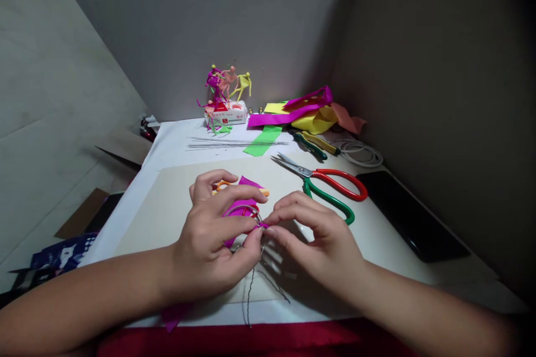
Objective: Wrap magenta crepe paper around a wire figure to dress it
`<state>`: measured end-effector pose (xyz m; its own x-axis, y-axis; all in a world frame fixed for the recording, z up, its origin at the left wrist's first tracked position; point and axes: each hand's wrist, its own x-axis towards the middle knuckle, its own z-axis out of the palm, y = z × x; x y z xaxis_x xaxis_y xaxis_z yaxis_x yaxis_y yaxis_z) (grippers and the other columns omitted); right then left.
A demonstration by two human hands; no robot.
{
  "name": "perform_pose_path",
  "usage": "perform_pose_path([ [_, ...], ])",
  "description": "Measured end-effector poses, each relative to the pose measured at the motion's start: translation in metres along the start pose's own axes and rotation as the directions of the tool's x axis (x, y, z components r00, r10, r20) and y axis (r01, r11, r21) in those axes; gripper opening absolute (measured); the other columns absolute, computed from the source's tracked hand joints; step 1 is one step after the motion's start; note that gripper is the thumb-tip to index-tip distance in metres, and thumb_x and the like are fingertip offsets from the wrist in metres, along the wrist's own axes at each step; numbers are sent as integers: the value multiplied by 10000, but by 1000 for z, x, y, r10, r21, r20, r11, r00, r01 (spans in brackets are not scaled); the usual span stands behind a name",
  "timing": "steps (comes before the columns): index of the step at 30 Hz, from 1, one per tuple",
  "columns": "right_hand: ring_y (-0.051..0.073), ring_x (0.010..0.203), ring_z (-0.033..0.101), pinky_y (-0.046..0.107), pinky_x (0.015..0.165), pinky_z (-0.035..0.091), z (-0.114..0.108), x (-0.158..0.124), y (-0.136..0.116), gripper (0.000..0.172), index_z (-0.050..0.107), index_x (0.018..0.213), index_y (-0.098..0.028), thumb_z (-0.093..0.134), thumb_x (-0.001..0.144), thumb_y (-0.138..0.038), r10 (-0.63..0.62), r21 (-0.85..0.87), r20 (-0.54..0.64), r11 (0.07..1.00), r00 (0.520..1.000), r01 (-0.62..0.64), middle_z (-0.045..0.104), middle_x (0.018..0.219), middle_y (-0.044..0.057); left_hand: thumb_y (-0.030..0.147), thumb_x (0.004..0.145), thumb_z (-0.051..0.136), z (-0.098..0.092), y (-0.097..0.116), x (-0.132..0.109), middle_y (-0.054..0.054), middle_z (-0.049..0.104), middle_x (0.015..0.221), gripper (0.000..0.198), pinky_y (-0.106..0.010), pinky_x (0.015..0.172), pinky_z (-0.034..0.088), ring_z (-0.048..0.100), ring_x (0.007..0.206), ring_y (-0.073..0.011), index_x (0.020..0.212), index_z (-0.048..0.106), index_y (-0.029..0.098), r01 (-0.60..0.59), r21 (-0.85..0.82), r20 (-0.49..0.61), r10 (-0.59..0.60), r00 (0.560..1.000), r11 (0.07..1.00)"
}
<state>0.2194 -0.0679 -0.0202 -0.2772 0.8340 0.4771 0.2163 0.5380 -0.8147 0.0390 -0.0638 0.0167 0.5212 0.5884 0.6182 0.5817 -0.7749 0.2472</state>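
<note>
My left hand (213,245) and my right hand (314,234) meet over the grey mat (167,206), fingertips pinched together on a thin dark wire piece (251,284) wrapped with magenta crepe paper (245,206). The wire's loose ends trail down toward the table's front edge. A strip of the magenta paper runs under my left palm and shows again near my wrist. An orange-handled tool (224,185) lies just behind my left fingers, mostly hidden.
Red-and-green scissors (330,184) lie right of my hands. A black phone (410,217) rests at the right edge. Farther back are straight wires (234,144), a green paper strip (263,140), pliers (314,144), a white cable (360,152), piled coloured paper (305,111) and small paper figures (228,82) on a box (226,114).
</note>
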Motion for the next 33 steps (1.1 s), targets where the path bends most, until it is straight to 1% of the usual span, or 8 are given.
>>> perform_pose_path([
  [4,153,789,541,303,745,425,-1,0,-1,80,609,776,-173,584,846,-203,195,206,157,952,968,-225,576,811,28,93,671,615,-1,-2,0,-74,687,989,138,-490,945,347,527,990,-261,650,689,207,-33,1,-20,33,999,999],
  [8,97,588,406,233,574,351,0,-1,3,183,527,807,-189,601,844,-352,392,557,427,596,815,-578,469,695,-29,94,676,613,-1,-5,1,-85,676,1011,139,-492,942,330,495,1019,-269,644,697,200,-31,-31,-23,31,999,999],
  [11,101,649,410,229,629,341,2,0,7,229,547,783,-160,657,800,-360,364,676,511,389,779,-625,477,728,-8,84,713,588,-3,-6,1,-83,672,1011,165,-485,940,328,494,1007,-253,679,706,195,-13,-98,-1,13,1000,995],
  [15,124,733,449,255,728,357,2,1,7,220,597,801,-140,652,803,-354,308,708,569,289,763,-645,521,795,26,65,764,541,-5,-6,1,-86,668,967,216,-468,948,332,504,1000,-237,691,710,180,11,-202,55,0,998,979],
  [19,137,760,487,280,770,376,1,1,7,219,616,783,-146,630,818,-362,311,686,538,378,783,-621,545,793,28,38,807,500,-4,-6,-1,-99,659,866,237,-407,872,413,552,902,-207,758,710,138,47,-329,119,-8,993,943],
  [25,170,822,553,312,782,422,-1,1,0,93,631,807,-175,609,831,-262,246,218,80,941,966,-258,601,839,40,46,832,487,-1,-9,-5,-106,667,847,215,-389,796,408,577,808,-189,704,644,116,75,-353,140,-27,990,933],
  [28,160,817,565,286,755,440,-1,1,-3,93,634,845,-173,683,767,-180,71,37,-78,997,994,-69,618,827,32,65,844,474,-1,-9,-5,-65,629,708,227,-400,785,373,546,743,-177,673,609,127,81,-343,182,-18,983,936],
  [33,145,805,580,276,761,447,-1,3,-3,29,649,804,-167,663,785,-151,136,168,-7,977,991,-133,627,813,26,75,854,449,-1,-8,-5,-45,574,628,254,-381,731,348,491,638,-146,631,559,127,79,-343,242,7,970,936],
])
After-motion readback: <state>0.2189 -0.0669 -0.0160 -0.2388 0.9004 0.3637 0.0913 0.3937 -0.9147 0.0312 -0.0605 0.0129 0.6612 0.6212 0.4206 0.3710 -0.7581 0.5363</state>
